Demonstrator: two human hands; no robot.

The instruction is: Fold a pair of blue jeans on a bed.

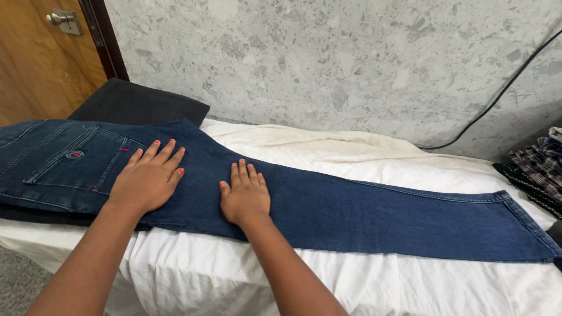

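Smoothing the folded blue jeans point(328, 205), left hand point(147, 178) and right hand point(246, 196) press flat with fingers spread, grasping nothing; folding the legs stretching beyond the fingertips likely follows.

Matt denim jeans point(328, 205), cotton sheet point(328, 275).

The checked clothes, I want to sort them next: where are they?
In the head view the checked clothes lie at the far right edge, on the white sheet against the grey wall, just beyond the hem of the jeans.
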